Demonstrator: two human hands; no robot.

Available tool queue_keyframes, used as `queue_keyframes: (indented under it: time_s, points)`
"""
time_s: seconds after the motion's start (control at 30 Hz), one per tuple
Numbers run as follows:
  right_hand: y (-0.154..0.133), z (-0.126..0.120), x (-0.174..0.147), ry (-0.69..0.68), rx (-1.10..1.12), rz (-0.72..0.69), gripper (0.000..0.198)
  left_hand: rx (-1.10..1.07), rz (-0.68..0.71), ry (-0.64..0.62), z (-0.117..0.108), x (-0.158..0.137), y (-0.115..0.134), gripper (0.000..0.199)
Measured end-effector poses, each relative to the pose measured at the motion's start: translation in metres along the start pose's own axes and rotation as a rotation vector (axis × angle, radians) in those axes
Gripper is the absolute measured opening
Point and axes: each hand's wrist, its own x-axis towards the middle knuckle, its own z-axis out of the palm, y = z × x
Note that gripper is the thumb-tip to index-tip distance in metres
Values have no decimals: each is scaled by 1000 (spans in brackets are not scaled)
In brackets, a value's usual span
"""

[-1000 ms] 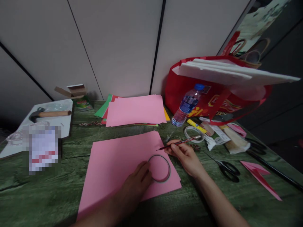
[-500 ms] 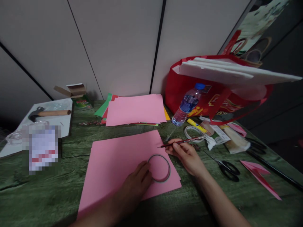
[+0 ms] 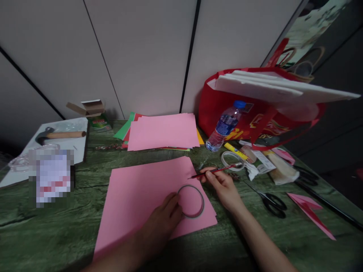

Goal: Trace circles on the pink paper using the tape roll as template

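Note:
Pink paper sheets [image 3: 136, 196] lie in a slightly uneven pile in front of me. On their right part rests a thin grey ring [image 3: 203, 204], like a narrow roll of tape, with pink paper visible through it. My left hand [image 3: 163, 219] lies on the paper, its bent fingers closed at the ring's left edge. Between the thumb and fingers of my right hand [image 3: 221, 187] is a dark red pencil [image 3: 216, 170]. Its point is over the paper, above the ring; whether it touches, I cannot tell.
Scissors [image 3: 272, 202], a folded pink paper piece [image 3: 309, 211], a white tape roll [image 3: 222, 160] and a glue stick [image 3: 235, 150] lie right. Behind stand a water bottle [image 3: 225, 126] and red bag [image 3: 210, 102]. More coloured paper [image 3: 163, 132] lies behind; a hammer [image 3: 66, 134] lies left.
My right hand and the pencil have shifted very slightly, with the pencil's point a touch lower. My left hand and the ring stay in place.

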Motion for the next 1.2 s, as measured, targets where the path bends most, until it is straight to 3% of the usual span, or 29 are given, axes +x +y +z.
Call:
queue_keyframes:
  time_s: [0.27, 0.4, 0.73, 0.97, 1.2]
  points:
    - [13, 17, -3, -39, -41, 58, 39, 92, 115, 135, -6, 5, 2, 30]
    - [17, 21, -2, -15, -21, 69, 39, 129, 227, 92, -18, 9, 6, 30]
    - [24, 27, -3, -48, 97, 127, 37, 152, 206, 116, -24, 10, 11, 28]
    - [13, 32, 5, -150, -26, 16, 30, 139, 187, 127, -20, 11, 11, 27]
    - [4, 46, 11, -225, -260, -88, 32, 60, 175, 41, -16, 14, 12, 14]
